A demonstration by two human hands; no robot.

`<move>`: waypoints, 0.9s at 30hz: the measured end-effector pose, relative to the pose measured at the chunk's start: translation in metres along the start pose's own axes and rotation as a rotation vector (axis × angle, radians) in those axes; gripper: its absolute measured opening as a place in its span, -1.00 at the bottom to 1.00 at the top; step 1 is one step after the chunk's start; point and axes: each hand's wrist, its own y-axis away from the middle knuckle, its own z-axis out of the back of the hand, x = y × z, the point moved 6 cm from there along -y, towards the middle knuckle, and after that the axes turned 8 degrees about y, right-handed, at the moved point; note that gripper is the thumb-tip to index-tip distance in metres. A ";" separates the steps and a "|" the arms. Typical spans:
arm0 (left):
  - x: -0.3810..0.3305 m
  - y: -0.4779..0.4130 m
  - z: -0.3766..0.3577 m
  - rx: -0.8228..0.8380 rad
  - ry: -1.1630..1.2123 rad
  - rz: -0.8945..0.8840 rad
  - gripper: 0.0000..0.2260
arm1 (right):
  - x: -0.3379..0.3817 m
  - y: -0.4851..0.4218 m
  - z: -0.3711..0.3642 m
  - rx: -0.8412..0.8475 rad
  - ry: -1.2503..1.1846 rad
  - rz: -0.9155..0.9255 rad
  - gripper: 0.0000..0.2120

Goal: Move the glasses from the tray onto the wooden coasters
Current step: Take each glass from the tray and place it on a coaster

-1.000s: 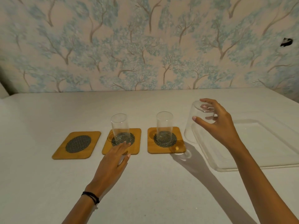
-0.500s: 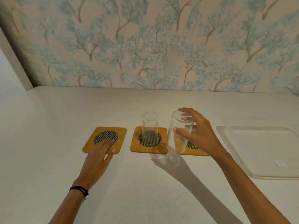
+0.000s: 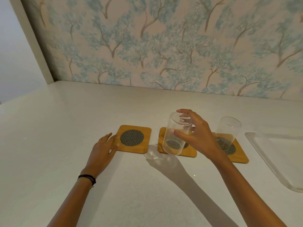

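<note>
Three wooden coasters with dark mesh centres lie in a row on the white table. The left coaster [image 3: 133, 138] is bare. My right hand [image 3: 196, 138] is shut on a clear glass [image 3: 174, 136], held mouth-down and tilted above the front of the middle coaster [image 3: 177, 153]. Whatever stands on that coaster is hidden behind the held glass and my hand. Another clear glass [image 3: 227, 131] stands on the right coaster [image 3: 236, 154]. My left hand [image 3: 103, 149] lies flat on the table, fingertips at the left coaster's near left corner, holding nothing.
A clear plastic tray [image 3: 268, 159] with nothing visible in it lies at the right edge of view. Behind the table [image 3: 114, 194] rises a wall with blue tree wallpaper [image 3: 164, 46]. A white wall corner [image 3: 37, 46] stands at the far left.
My right hand has carried the glass left, from beside the tray to above the middle coaster. My left hand has shifted from the middle coaster to the left one. The view has turned left.
</note>
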 end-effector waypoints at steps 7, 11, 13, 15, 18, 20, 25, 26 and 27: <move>0.013 0.001 -0.012 0.078 0.033 0.053 -0.52 | 0.013 -0.012 -0.033 0.024 -0.015 -0.006 -0.46; 0.017 0.000 -0.018 0.083 0.039 0.045 -0.46 | 0.017 -0.021 -0.053 0.031 -0.044 -0.014 -0.47; 0.019 -0.001 -0.022 0.089 0.026 0.050 -0.42 | 0.018 -0.025 -0.062 0.042 -0.039 -0.020 -0.47; 0.021 -0.003 -0.026 0.095 0.019 0.063 -0.39 | 0.018 -0.030 -0.072 0.053 -0.035 -0.029 -0.48; 0.024 -0.005 -0.028 0.093 0.005 0.063 -0.37 | 0.017 -0.037 -0.087 0.076 -0.071 -0.048 -0.50; 0.024 -0.006 -0.029 0.083 -0.001 0.060 -0.37 | 0.016 -0.043 -0.095 0.093 -0.078 -0.056 -0.50; 0.024 -0.006 -0.027 0.055 0.009 0.060 -0.36 | 0.016 -0.057 -0.113 0.116 -0.097 -0.071 -0.49; 0.025 -0.006 -0.027 0.054 0.005 0.062 -0.36 | 0.017 -0.060 -0.116 0.117 -0.094 -0.068 -0.50; 0.025 -0.006 -0.028 0.054 -0.001 0.063 -0.35 | 0.018 -0.063 -0.119 0.119 -0.096 -0.066 -0.50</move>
